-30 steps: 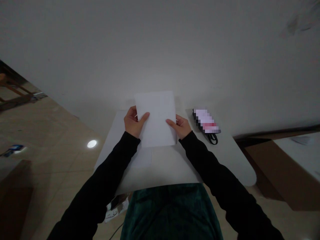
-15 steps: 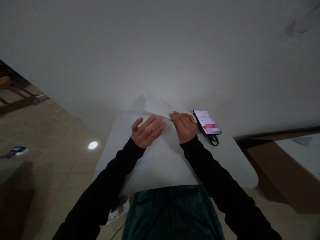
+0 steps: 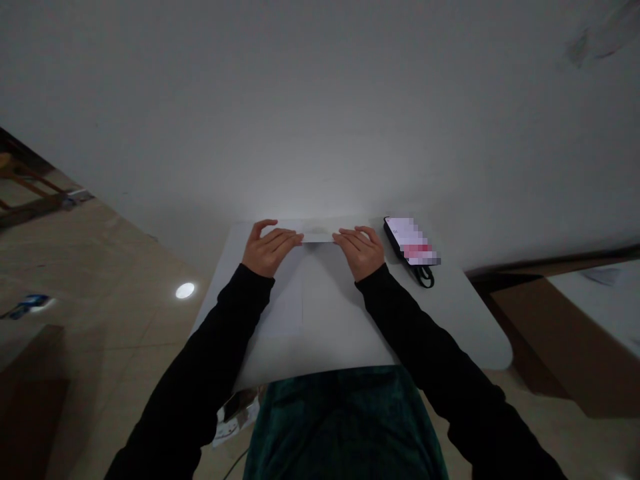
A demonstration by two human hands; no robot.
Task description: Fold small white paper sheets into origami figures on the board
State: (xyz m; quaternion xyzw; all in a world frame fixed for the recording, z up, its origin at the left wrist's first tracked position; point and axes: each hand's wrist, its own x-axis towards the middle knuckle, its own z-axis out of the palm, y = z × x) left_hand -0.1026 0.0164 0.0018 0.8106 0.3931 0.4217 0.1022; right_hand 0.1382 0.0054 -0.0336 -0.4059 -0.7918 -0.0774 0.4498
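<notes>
A piece of white paper (image 3: 318, 236) stretches between my two hands above the white table (image 3: 340, 333), its near edge showing as a straight line. My left hand (image 3: 271, 249) pinches its left end with the fingertips. At the right end, my right hand (image 3: 360, 249) has its fingers closed on the paper in the same way. Another white sheet (image 3: 285, 310) lies flat on the table under and beside my left forearm.
A lit phone (image 3: 410, 241) with a black strap (image 3: 425, 275) lies right of my right hand. Behind the table rises a pale wall (image 3: 320, 120). A brown box (image 3: 560, 340) stands at the right, a wooden stool (image 3: 25, 177) far left.
My left hand has moved left and closed on the paper's left end. The paper, tilted up before, is now held level between both hands.
</notes>
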